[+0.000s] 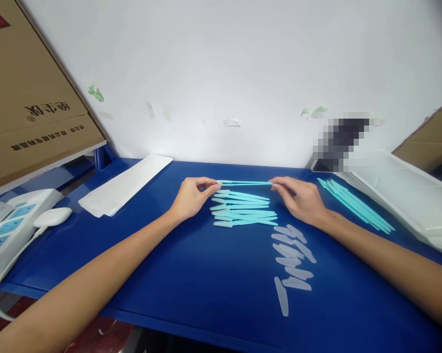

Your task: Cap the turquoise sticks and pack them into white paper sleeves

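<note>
Between my two hands, turquoise eyebrow razors stretch level just above the pile. My left hand pinches their whitish capped end between thumb and fingers. At the other end, my right hand pinches the thin handle tips. Just below lie several more eyebrow razors, stacked side by side with their pale covered blades to the left. Translucent blade caps are scattered loosely beneath my right forearm. Exactly how many razors are in my hands I cannot tell.
Several turquoise razors lie at the right beside a white tray. On the left are a folded white sheet and a power strip with a plugged-in charger. Cardboard stands at the left of the blue table.
</note>
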{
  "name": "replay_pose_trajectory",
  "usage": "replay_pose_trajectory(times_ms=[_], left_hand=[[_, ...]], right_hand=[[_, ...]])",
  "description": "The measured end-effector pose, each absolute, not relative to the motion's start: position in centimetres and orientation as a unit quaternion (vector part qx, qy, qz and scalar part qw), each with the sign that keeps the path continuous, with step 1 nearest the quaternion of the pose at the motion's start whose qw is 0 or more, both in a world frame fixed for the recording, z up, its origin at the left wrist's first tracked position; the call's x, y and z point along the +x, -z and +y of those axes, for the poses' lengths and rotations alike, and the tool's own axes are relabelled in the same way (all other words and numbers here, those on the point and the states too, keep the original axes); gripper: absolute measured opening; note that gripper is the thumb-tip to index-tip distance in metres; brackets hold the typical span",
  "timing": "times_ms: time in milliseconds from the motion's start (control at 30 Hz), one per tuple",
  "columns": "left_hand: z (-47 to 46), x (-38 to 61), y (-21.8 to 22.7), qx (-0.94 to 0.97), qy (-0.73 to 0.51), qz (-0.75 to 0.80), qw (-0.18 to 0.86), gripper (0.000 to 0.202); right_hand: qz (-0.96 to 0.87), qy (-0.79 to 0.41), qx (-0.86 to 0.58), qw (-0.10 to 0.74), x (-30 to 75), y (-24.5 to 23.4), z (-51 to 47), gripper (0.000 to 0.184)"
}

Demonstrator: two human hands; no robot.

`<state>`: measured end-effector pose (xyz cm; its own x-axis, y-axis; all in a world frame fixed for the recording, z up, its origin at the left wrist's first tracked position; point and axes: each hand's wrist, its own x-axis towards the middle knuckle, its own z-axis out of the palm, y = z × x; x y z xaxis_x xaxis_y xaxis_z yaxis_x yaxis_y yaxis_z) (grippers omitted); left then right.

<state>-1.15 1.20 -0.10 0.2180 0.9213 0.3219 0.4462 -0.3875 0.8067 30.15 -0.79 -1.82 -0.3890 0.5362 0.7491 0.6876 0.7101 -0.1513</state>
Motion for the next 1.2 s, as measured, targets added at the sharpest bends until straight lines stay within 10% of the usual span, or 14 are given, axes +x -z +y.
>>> replay_pose_trajectory(times_ms=[800,1200], left_hand=[[0.8,-1.3,-0.7,0.729,-0.357,0.399,0.427,0.041],[0.1,-0.4,0.5,0.783,-0.359,0.404,0.307,0.05]], right_hand=[[-0.838,0.1,-0.374,0.385,30.0,1.4,-1.1,0.021],[-0.849,0.117,-0.38,0.348,30.1,1.7,-0.9,0.024]])
